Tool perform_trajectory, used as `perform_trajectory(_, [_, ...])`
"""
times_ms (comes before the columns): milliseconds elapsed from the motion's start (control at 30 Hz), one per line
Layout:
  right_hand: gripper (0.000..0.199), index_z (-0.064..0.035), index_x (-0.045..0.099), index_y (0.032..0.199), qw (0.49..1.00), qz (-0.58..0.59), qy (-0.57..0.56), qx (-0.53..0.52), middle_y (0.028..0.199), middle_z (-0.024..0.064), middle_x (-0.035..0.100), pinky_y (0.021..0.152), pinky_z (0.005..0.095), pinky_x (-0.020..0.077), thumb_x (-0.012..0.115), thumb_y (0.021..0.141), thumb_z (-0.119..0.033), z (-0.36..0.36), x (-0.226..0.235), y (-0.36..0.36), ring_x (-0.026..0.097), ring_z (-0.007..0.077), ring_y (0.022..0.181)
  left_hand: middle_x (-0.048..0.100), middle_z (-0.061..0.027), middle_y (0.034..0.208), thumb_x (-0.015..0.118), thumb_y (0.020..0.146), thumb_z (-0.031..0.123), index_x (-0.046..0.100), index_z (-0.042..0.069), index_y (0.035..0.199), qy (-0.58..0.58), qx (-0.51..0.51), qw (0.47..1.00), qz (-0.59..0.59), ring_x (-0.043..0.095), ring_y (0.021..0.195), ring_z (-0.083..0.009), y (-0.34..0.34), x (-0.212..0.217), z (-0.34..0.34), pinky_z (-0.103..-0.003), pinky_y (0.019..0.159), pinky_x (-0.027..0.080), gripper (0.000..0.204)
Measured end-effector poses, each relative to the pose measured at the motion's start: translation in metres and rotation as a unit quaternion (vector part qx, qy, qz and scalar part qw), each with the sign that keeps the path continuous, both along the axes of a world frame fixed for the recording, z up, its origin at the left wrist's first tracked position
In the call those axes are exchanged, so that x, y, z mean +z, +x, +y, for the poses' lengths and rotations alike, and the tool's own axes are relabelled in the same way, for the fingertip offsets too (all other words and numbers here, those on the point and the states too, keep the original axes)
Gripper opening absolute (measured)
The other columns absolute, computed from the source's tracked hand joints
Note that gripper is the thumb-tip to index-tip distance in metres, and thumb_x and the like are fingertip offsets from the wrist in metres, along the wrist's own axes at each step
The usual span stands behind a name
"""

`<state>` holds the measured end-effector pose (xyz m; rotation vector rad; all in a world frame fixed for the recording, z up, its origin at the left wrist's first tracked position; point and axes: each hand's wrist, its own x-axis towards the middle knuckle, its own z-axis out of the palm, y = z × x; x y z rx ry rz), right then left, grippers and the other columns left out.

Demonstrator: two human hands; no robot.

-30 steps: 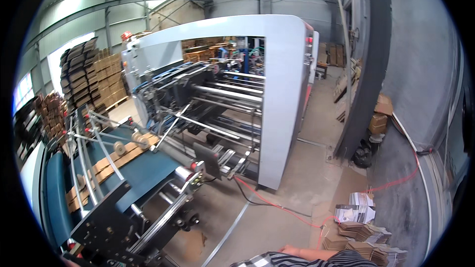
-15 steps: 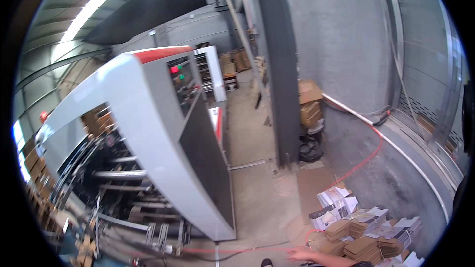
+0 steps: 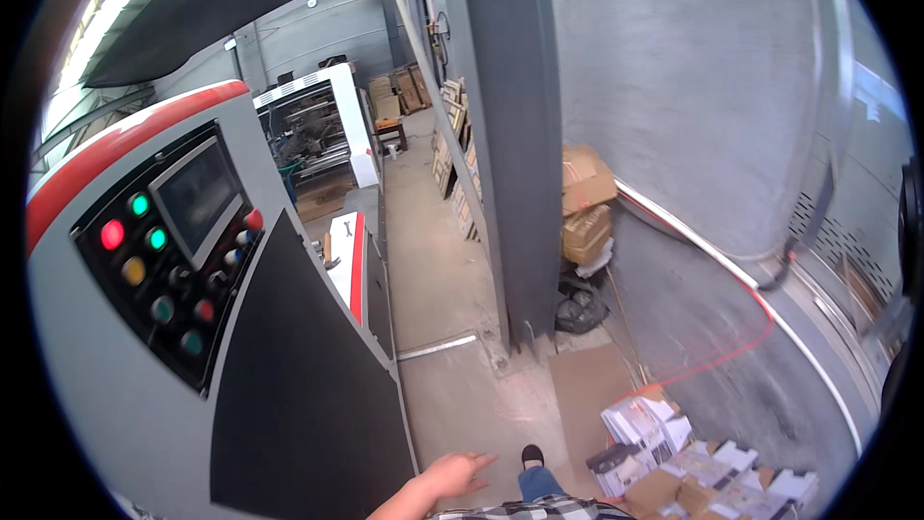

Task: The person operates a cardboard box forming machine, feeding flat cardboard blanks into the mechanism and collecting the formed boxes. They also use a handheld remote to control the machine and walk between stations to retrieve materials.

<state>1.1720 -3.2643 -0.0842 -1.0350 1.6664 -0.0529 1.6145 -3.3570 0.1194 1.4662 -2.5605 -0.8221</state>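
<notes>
My left hand [image 3: 459, 474] reaches in from the lower edge with its fingers stretched out and nothing in it. It hangs over the concrete floor, right of the dark side panel [image 3: 308, 404] of a large grey and white machine and apart from it. On that machine's end sits a black control panel [image 3: 183, 260] with a screen [image 3: 197, 200] and several coloured buttons, red and green ones lit. My dark shoe [image 3: 531, 455] and blue trouser leg [image 3: 541, 484] show beside the hand. My right hand is out of sight.
A grey column [image 3: 510, 135] stands ahead, with cardboard boxes [image 3: 588, 202] and a black bag [image 3: 580, 306] beside it. Bundled flat cartons [image 3: 693, 481] and a brown sheet [image 3: 587, 395] lie at right. A red hose [image 3: 712, 363] crosses the floor. Another machine [image 3: 318, 130] stands farther on.
The view has moved forward and turned, bringing the control panel into sight. My right hand has left the picture at the bottom; my left hand has come in.
</notes>
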Motion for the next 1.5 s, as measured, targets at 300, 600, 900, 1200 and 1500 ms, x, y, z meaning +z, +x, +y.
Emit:
perform_trajectory(300, [0.048, -0.0020, 0.063, 0.114, 0.980, -0.005, -0.036, 0.196, 0.103, 0.0114, 0.068, 0.082, 0.0315, 0.0496, 0.067, 0.078, -0.033, -0.442, -0.024, 0.102, 0.065, 0.0189, 0.091, 0.061, -0.0180, 0.114, 0.060, 0.083, 0.024, 0.054, 0.010, 0.127, 0.210, 0.319, 0.924, 0.033, 0.059, 0.105, -0.0322, 0.119, -0.104, -0.235, -0.039, 0.089, 0.047, 0.046])
perform_trajectory(600, [0.052, 0.0040, 0.053, 0.124, 0.923, -0.209, -0.163, 0.279, 0.112, 0.0170, 0.063, 0.086, 0.0314, 0.0492, 0.068, 0.081, -0.021, -0.809, 0.071, 0.456, 0.063, 0.0227, 0.098, 0.057, -0.0152, 0.124, 0.056, 0.087, 0.030, 0.051, 0.010, 0.130, 0.209, 0.321, 0.924, -0.004, 0.056, 0.113, -0.0316, 0.262, -0.160, -0.431, -0.039, 0.096, 0.043, 0.048])
perform_trajectory(900, [0.043, -0.0017, 0.060, 0.116, 0.858, 0.085, -0.164, 0.480, 0.103, 0.0159, 0.067, 0.078, 0.0321, 0.0514, 0.065, 0.081, -0.025, -1.079, 0.039, 0.632, 0.065, 0.0208, 0.088, 0.058, -0.0152, 0.119, 0.062, 0.082, 0.026, 0.048, 0.011, 0.130, 0.022, 0.211, 0.975, 0.069, 0.056, 0.108, -0.0340, 0.442, -0.115, -0.843, -0.044, 0.089, 0.047, 0.052])
perform_trajectory(1200, [0.032, 0.0000, 0.065, 0.103, 0.967, 0.017, -0.032, 0.252, 0.094, 0.0119, 0.067, 0.074, 0.0346, 0.0495, 0.060, 0.083, -0.024, -1.260, 0.018, 0.666, 0.063, 0.0224, 0.082, 0.057, -0.0178, 0.119, 0.061, 0.083, 0.027, 0.050, 0.008, 0.128, 0.006, 0.237, 0.955, 0.178, 0.057, 0.105, -0.0359, 0.592, -0.053, -1.083, -0.044, 0.089, 0.046, 0.050])
perform_trajectory(1500, [0.031, -0.0006, 0.063, 0.108, 0.962, -0.042, -0.040, 0.267, 0.094, 0.0131, 0.067, 0.071, 0.0332, 0.0516, 0.061, 0.083, -0.019, -1.640, 0.022, 0.840, 0.065, 0.0217, 0.082, 0.058, -0.0166, 0.121, 0.059, 0.084, 0.029, 0.051, 0.011, 0.129, 0.087, 0.278, 0.950, 0.112, 0.056, 0.108, -0.0363, 0.741, -0.109, -1.356, -0.044, 0.092, 0.044, 0.049])
